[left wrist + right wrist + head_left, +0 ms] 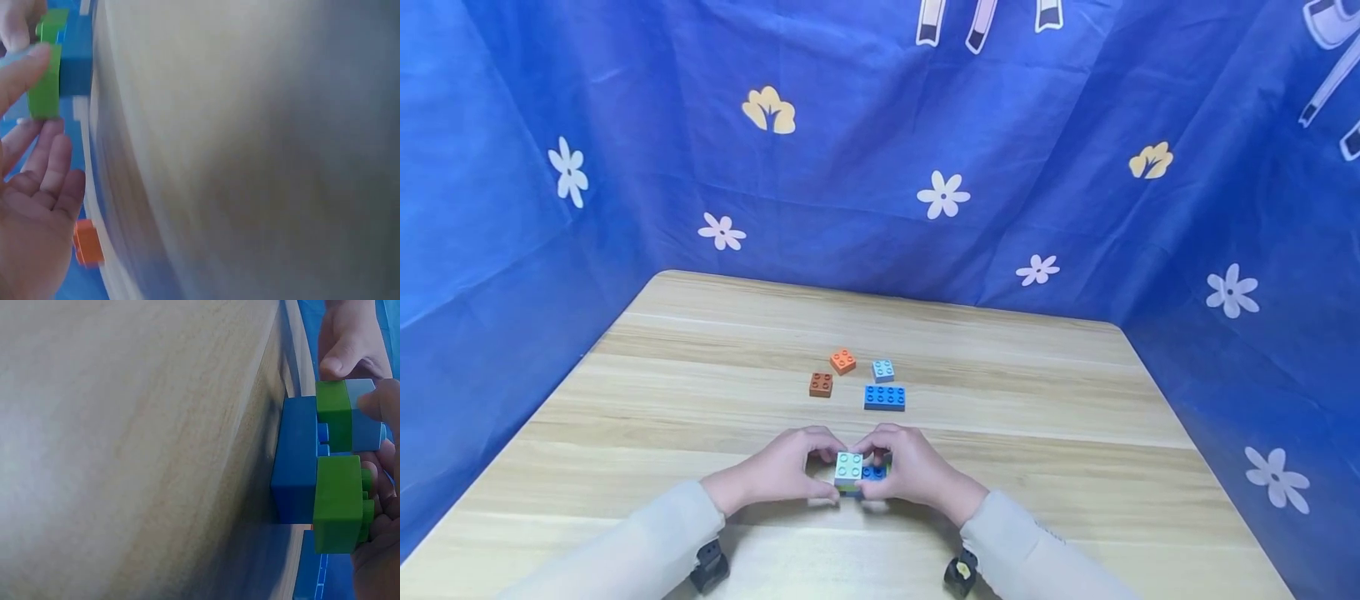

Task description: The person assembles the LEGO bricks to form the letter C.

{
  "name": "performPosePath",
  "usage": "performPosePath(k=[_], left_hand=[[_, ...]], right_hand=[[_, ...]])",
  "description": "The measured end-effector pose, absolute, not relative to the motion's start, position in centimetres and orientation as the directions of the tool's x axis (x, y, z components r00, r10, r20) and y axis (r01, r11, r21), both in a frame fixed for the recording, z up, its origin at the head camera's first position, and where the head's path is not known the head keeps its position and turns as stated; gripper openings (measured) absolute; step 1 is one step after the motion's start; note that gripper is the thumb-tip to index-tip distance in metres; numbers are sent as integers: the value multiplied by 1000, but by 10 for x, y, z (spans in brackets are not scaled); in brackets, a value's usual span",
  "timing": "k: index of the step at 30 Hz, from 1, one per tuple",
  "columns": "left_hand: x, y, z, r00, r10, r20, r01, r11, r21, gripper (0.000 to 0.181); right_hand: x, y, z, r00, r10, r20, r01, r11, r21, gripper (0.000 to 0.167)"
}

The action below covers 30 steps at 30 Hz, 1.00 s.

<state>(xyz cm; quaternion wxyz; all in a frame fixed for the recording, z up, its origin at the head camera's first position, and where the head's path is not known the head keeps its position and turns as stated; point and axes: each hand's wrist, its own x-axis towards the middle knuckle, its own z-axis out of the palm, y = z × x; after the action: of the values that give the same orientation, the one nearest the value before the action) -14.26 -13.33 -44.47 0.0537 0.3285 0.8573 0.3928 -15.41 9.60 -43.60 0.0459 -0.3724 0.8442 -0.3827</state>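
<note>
- Head view: a stack of blocks [848,477] sits at about 6 o'clock on the table [1037,392], just in front of the person.
- Left hand [782,467] bends thumb and fingers around the stack's 9 o'clock side; how hard it squeezes, I can't tell.
- Right hand [917,471] comes in from 3 o'clock, pinching the pale blue block [365,434] on top.
- Beneath that is one green block [334,415]; a second green block [337,506] overhangs the 3 o'clock end of the long blue base [295,456].
- That overhang worries me: a downward bump from the right hand could pry it loose or tip everything.
- Lopsided pressure could seat the pale block crooked, with fingers hiding part of the joint.
- Loose blocks lie beyond the stack: brown block [821,385] at 11, orange block [843,362] at 12, sky-blue block [883,372] and long blue block [884,398] near 1.
</note>
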Motion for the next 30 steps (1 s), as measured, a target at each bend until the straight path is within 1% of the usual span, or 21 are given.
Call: performPosePath(k=[4,8,16,23,27,30], left_hand=[[-150,-145,-446,-776,603,183,527,462,713,50],[-160,-157,-447,-803,568,179,506,491,709,49],[-179,-176,-447,-881,451,141,404,565,719,46],[-199,-183,-447,-939,319,132,310,614,726,45],[-208,-184,-446,-959,255,126,263,630,731,48],[-215,-182,-446,-965,236,115,241,626,742,50]], right_hand=[[-154,97,-437,-719,-663,210,-592,425,-685,35],[-154,97,-437,-718,-663,215,-597,426,-679,35],[-155,97,-435,-724,-666,177,-575,443,-688,35],[-155,97,-435,-728,-661,180,-569,437,-696,36],[-155,97,-436,-725,-662,187,-574,432,-695,37],[-155,97,-437,-723,-663,193,-578,430,-693,37]])
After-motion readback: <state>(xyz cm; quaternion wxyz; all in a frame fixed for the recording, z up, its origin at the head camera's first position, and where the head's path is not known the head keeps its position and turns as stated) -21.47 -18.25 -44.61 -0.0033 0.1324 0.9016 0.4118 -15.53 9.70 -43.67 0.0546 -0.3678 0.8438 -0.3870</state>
